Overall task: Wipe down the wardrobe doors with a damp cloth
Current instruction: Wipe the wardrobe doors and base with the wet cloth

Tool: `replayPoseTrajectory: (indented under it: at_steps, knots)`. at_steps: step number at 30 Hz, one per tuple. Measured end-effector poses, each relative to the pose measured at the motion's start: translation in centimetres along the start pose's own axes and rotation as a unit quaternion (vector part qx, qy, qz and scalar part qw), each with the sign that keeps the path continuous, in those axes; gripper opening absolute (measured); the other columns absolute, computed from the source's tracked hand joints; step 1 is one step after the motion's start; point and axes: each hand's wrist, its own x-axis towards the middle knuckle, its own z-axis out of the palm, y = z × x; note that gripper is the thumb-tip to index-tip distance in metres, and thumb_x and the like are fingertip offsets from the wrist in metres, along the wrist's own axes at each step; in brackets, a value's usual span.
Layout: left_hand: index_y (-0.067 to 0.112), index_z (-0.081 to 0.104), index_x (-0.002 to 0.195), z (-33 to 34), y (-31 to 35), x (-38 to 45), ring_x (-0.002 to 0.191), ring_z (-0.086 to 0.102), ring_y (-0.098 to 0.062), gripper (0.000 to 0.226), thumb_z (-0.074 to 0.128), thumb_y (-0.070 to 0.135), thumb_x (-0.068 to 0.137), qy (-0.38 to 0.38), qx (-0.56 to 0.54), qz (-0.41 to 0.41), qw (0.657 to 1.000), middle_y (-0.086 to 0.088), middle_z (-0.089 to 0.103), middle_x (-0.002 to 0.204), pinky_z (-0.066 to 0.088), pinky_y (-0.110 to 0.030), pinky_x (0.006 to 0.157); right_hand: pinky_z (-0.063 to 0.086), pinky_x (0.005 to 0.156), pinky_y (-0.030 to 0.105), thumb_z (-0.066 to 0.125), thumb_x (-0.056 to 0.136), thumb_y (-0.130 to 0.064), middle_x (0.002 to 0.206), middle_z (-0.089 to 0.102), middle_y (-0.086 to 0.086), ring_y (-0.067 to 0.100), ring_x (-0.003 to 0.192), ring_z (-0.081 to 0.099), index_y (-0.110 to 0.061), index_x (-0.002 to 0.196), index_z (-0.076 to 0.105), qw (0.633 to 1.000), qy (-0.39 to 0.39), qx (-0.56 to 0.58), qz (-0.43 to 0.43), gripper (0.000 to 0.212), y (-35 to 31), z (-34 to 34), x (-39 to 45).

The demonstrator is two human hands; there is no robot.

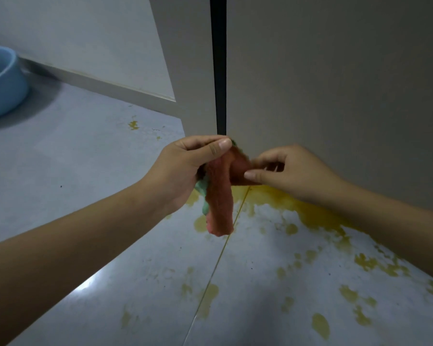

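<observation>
A pink-red cloth (pixel 220 203) with a green edge hangs down in front of the lower end of the grey wardrobe doors (pixel 323 83). My left hand (pixel 185 166) grips its upper part, thumb on top. My right hand (pixel 285 171) pinches the cloth's right corner between thumb and fingers. Both hands are just below the dark gap (pixel 218 66) between the two doors, close to the right door's bottom edge.
A light blue basin (pixel 3 81) stands on the floor at the far left, by the white wall and skirting. The glossy grey floor tiles (pixel 85 171) carry yellow stains, densest under the right door (pixel 310 213) and spreading toward the bottom right.
</observation>
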Motion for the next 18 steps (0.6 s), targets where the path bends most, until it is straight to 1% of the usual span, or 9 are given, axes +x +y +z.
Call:
replayPoseTrajectory:
  at_steps: [2,5,8,10,12,13,14,16,18]
  knots:
    - [0.014,0.072,0.069,-0.5,0.1,0.1,0.066,0.063,-0.012,0.013,0.072,0.021,0.058,0.001,0.008,0.009,1.000,0.000,0.068,0.068,0.053,-0.024,0.067,0.043,0.064,0.014,0.067,0.085,-0.031,0.070,0.065,-0.017,-0.005,0.066,0.058,-0.032,0.079,0.066,0.999,0.035,0.009,0.004,0.007,0.3,-0.5,0.2]
    - [0.020,0.074,0.060,-1.2,0.3,0.2,0.065,0.056,-0.014,0.018,0.077,0.033,0.047,0.000,0.085,0.032,0.996,0.003,0.066,0.063,0.044,-0.028,0.070,0.049,0.077,0.027,0.060,0.091,-0.026,0.074,0.063,-0.014,0.002,0.070,0.061,-0.033,0.076,0.058,0.998,0.061,0.018,-0.018,0.016,0.2,-1.4,0.6]
    - [0.025,0.073,0.055,-1.4,0.2,0.3,0.062,0.060,-0.005,0.008,0.076,0.029,0.049,-0.023,0.132,0.055,0.990,0.008,0.069,0.064,0.043,-0.024,0.066,0.051,0.076,0.038,0.056,0.094,-0.026,0.077,0.062,-0.010,0.013,0.077,0.063,-0.035,0.080,0.053,0.995,0.074,0.002,-0.070,0.017,-0.3,-1.7,0.5]
    - [0.025,0.071,0.053,-1.2,0.2,0.3,0.062,0.061,0.002,0.003,0.073,0.023,0.054,-0.040,0.137,0.059,0.988,0.009,0.071,0.069,0.041,-0.021,0.062,0.049,0.072,0.041,0.052,0.092,-0.033,0.076,0.061,-0.005,0.018,0.075,0.061,-0.035,0.082,0.052,0.993,0.069,0.012,-0.097,0.011,-0.5,-1.7,0.4]
    - [0.025,0.070,0.052,-1.3,0.2,0.4,0.062,0.058,0.000,0.006,0.072,0.025,0.057,-0.058,0.118,0.045,0.990,0.009,0.069,0.070,0.038,-0.021,0.061,0.045,0.065,0.036,0.046,0.089,-0.036,0.071,0.056,-0.009,0.009,0.067,0.055,-0.035,0.082,0.053,0.992,0.058,0.029,-0.110,0.010,-0.6,-1.7,0.5]
    - [0.024,0.070,0.053,-1.4,0.2,0.4,0.060,0.055,-0.003,0.008,0.075,0.025,0.059,-0.068,0.103,0.035,0.992,0.009,0.067,0.066,0.036,-0.022,0.061,0.042,0.060,0.031,0.044,0.089,-0.036,0.069,0.054,-0.014,0.003,0.064,0.051,-0.034,0.082,0.053,0.991,0.052,0.047,-0.112,0.011,-0.6,-1.7,0.6]
    - [0.024,0.070,0.053,-1.4,0.2,0.3,0.059,0.052,-0.007,0.011,0.077,0.025,0.062,-0.075,0.088,0.023,0.993,0.008,0.063,0.061,0.035,-0.023,0.060,0.039,0.056,0.022,0.043,0.089,-0.035,0.068,0.054,-0.019,0.000,0.062,0.050,-0.033,0.082,0.053,0.991,0.046,0.064,-0.112,0.012,-0.5,-1.7,0.6]
    - [0.021,0.069,0.054,-1.3,-0.1,0.3,0.060,0.047,-0.012,0.014,0.078,0.028,0.063,-0.071,0.059,0.000,0.996,0.004,0.058,0.060,0.035,-0.025,0.061,0.035,0.056,0.010,0.043,0.090,-0.033,0.067,0.053,-0.026,-0.004,0.061,0.049,-0.031,0.083,0.053,0.989,0.047,0.078,-0.112,0.013,-0.5,-1.5,0.5]
    - [0.020,0.067,0.057,-1.1,-0.4,0.3,0.063,0.046,-0.016,0.016,0.073,0.035,0.060,-0.050,0.042,-0.015,0.998,-0.002,0.056,0.065,0.038,-0.032,0.068,0.036,0.059,0.010,0.047,0.093,-0.029,0.069,0.055,-0.020,-0.003,0.065,0.050,-0.031,0.082,0.054,0.989,0.071,0.072,-0.104,0.014,-0.3,-1.2,0.5]
